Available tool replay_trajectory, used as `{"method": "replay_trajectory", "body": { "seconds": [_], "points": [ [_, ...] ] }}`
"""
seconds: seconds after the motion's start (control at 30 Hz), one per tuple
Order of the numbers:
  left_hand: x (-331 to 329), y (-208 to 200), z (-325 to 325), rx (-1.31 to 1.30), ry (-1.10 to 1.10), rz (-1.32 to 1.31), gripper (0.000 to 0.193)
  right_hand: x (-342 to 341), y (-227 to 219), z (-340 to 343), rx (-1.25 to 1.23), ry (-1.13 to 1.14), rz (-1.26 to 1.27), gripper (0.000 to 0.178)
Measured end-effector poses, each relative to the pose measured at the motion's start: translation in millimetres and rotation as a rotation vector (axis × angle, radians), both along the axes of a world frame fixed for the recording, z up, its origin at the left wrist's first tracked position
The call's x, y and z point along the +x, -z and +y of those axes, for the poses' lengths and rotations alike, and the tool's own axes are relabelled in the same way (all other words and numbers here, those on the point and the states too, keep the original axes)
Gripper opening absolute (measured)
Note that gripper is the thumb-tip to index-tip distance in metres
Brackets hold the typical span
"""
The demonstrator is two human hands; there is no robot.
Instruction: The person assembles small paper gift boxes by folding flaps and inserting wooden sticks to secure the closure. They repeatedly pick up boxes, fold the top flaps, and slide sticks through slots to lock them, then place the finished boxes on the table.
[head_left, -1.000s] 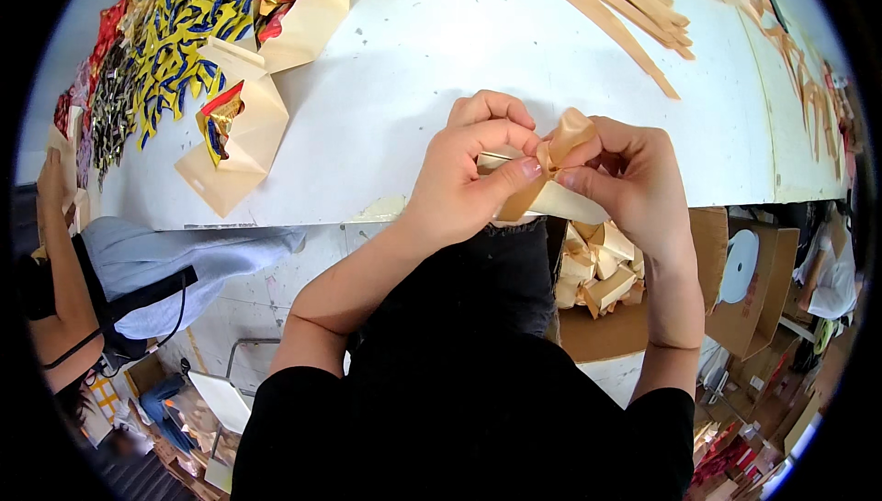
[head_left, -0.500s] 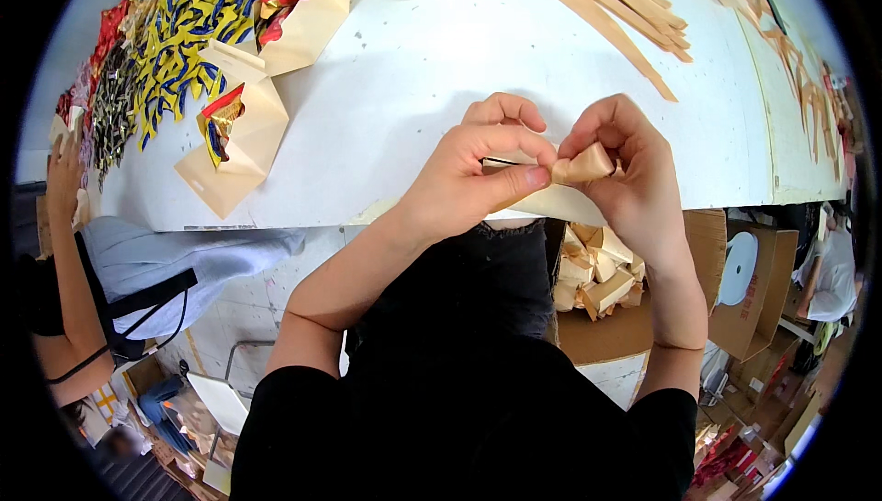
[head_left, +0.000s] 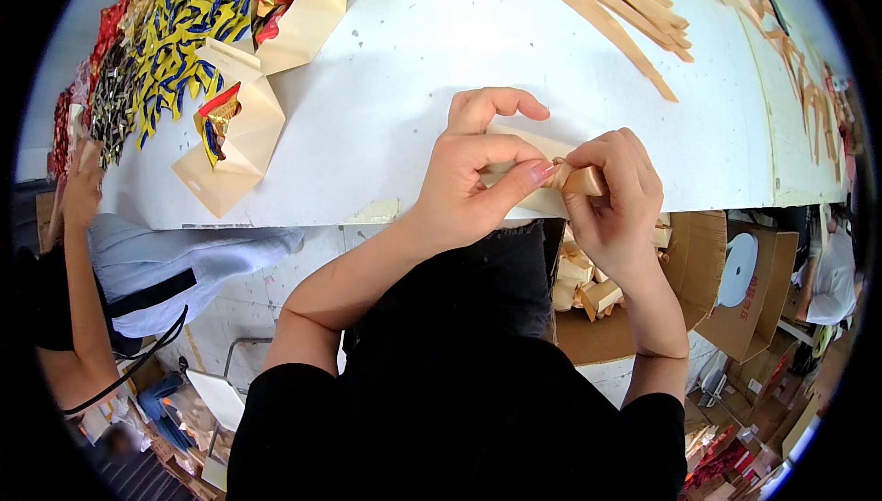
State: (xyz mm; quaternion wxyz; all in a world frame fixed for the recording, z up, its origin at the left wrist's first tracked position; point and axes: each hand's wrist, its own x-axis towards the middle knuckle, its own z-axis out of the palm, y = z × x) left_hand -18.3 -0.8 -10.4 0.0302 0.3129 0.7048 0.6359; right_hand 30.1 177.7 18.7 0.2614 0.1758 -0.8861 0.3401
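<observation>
My left hand (head_left: pixel 464 170) pinches a tan ribbon (head_left: pixel 581 181), and my right hand (head_left: pixel 620 191) is clamped on its looped end. A cream paper piece (head_left: pixel 525 140) shows behind them, by the white table's (head_left: pixel 413 78) near edge. Farther out, loose ribbon strips (head_left: pixel 602 7) lie fanned.

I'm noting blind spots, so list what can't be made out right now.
All in the head view:
Tan ribbon: part hidden by the right hand.
Cream piece: partly covered by the left hand.
Cardboard box: contents partly hidden by the right forearm.
Ribbon strips: cut off by the top edge.
</observation>
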Motion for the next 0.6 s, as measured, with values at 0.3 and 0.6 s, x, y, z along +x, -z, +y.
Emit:
{"method": "replay_trajectory", "body": {
  "seconds": [0.3,0.6],
  "points": [
    [-4.5,-8.4,2.8,-0.059,0.031,-0.010,0.015,1.9,9.0,-2.0,0.042,0.049,0.075,0.026],
    [1.2,3.0,7.1,0.195,-0.044,-0.124,0.005,9.9,-3.6,6.5,-0.203,0.031,-0.122,0.021]
  ]
}}
